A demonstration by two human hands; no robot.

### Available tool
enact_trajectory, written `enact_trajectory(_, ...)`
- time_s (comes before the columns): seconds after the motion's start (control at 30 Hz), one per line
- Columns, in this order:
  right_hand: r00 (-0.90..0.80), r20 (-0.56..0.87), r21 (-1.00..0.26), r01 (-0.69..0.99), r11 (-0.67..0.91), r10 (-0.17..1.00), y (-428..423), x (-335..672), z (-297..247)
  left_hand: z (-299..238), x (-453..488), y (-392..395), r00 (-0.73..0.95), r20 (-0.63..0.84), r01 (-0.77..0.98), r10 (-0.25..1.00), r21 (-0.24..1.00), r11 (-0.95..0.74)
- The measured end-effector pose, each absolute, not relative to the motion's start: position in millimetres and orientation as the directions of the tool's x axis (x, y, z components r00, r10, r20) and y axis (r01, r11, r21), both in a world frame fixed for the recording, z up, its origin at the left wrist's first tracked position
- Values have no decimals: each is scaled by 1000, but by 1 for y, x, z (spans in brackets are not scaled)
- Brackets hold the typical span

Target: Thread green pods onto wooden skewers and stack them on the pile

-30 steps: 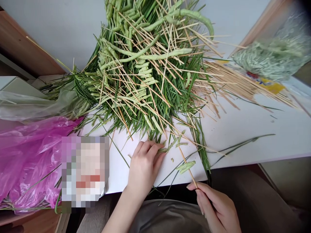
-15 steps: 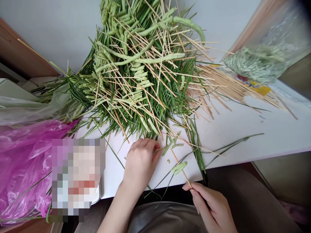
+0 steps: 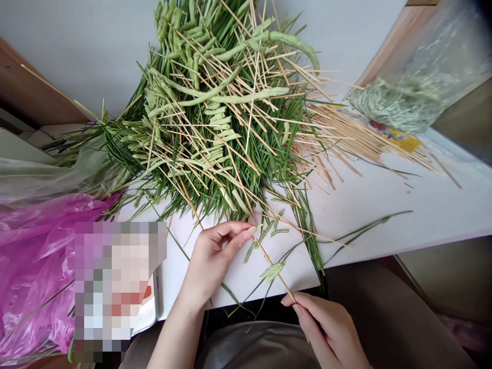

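Note:
My right hand pinches the lower end of a thin wooden skewer, which slants up and to the left. Several pale green bean pieces are threaded on the skewer, a little above my right fingertips. At the skewer's upper tip, my left hand is closed, thumb and forefinger pinching a small green bean piece. Beside the skewer a few loose bean pieces lie on the white table. Behind my hands rises a heap of green leafy stalks, covered with beans and filled skewers.
Many bare skewers lie at the right, next to a clear bag of green pieces. A pink plastic bag and a blurred-out phone-like device are on the left. Long green blades trail over the white table edge.
My left hand has turned and brought the bean piece to the skewer's tip. The skewer in my right hand has shifted slightly left and down.

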State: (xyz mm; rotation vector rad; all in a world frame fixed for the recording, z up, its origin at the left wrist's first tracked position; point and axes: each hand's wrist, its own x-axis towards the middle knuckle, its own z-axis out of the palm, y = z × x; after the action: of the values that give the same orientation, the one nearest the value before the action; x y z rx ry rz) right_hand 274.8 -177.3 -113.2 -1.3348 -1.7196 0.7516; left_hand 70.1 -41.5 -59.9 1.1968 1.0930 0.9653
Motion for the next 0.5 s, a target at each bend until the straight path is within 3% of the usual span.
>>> enact_trajectory(0.5, -111, 224, -843, 476, 249, 968, -177, 276, -111, -60, 72, -42, 264, -175, -64, 948, 978, 198)
